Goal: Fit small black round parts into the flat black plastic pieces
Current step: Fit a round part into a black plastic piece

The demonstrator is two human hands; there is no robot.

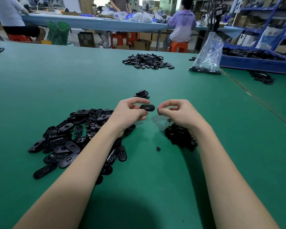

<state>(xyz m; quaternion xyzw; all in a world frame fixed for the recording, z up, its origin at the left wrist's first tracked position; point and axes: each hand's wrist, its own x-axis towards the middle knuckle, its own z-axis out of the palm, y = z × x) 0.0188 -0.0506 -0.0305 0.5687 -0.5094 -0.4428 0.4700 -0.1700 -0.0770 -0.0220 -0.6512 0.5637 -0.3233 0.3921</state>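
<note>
Head view shows both hands raised just above the green worktop [73,80], facing each other. Left hand [129,113] pinches a flat piece [147,107] between thumb and fingers — an oval of glossy black plastic, long axis running left to right, its free end pointing at the other hand. Right hand [177,111] has its fingers curled in, pinching what looks like a round part [158,111] at the fingertips; it is small and partly hidden. The part sits just beside the piece's right end, not yet touching, so my guess is the right hand need only travel a little leftward to seat it. Under the left forearm lies a loose heap of pieces [69,139], smooth and shiny; under the right wrist a darker, knobbly heap of parts [178,136], with one stray part [158,149] near it. A small stack [142,94] rests just beyond the hands — possibly finished ones.
</note>
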